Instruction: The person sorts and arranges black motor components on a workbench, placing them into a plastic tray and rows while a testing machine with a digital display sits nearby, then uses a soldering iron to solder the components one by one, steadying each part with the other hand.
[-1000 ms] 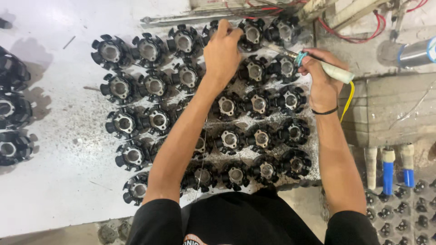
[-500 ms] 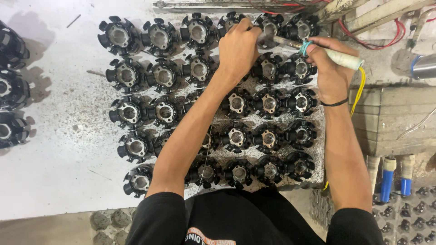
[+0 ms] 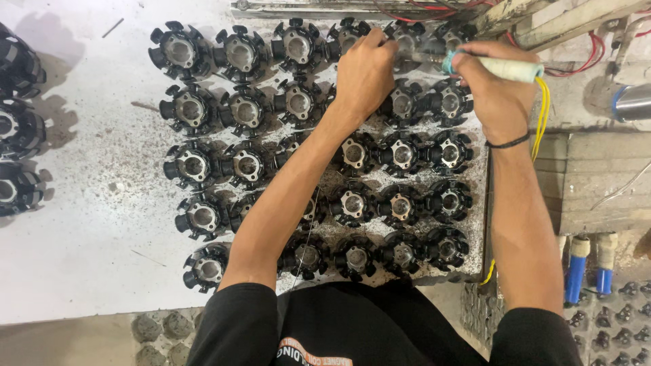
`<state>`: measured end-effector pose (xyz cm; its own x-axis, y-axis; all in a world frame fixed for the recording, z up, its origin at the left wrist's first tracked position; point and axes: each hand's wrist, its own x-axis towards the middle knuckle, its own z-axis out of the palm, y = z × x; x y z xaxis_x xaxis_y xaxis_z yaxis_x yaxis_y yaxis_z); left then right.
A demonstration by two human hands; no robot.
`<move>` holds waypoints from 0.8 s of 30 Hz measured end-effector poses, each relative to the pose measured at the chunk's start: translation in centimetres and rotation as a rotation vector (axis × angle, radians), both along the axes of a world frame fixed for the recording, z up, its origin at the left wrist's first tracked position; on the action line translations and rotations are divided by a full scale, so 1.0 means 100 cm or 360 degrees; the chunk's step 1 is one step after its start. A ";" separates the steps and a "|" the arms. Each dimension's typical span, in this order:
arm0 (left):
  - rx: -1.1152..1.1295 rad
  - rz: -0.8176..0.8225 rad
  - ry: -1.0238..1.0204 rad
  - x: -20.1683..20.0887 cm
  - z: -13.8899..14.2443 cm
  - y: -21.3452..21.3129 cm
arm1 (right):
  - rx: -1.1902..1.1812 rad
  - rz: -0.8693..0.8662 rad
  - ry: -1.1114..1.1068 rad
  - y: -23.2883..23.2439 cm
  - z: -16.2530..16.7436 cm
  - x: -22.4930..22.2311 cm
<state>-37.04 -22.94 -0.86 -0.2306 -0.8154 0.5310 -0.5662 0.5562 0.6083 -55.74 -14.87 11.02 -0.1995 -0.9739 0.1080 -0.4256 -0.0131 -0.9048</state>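
Pinching a black finned rotor part [image 3: 407,37] in the top row of the white worktop [image 3: 88,271], the left hand [image 3: 366,71] steadied it—the right hand [image 3: 491,91], clenched around a pale-handled tool [image 3: 505,68], lay at three o'clock, handle running left-right, tip toward it.

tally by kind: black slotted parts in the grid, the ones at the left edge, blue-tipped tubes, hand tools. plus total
Black round slotted parts in the grid on the white table: at least 28 showing, some hidden
Black round parts cut off at the left edge: 3
Blue-tipped white tubes: 2
White-handled hand tool with yellow wire, in the right hand: 1
Total: at least 34
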 end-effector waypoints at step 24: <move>0.0188 -0.0112 -0.0142 0.043 0.032 0.093 | -0.0181 -0.0129 -0.0125 0.125 -0.024 0.006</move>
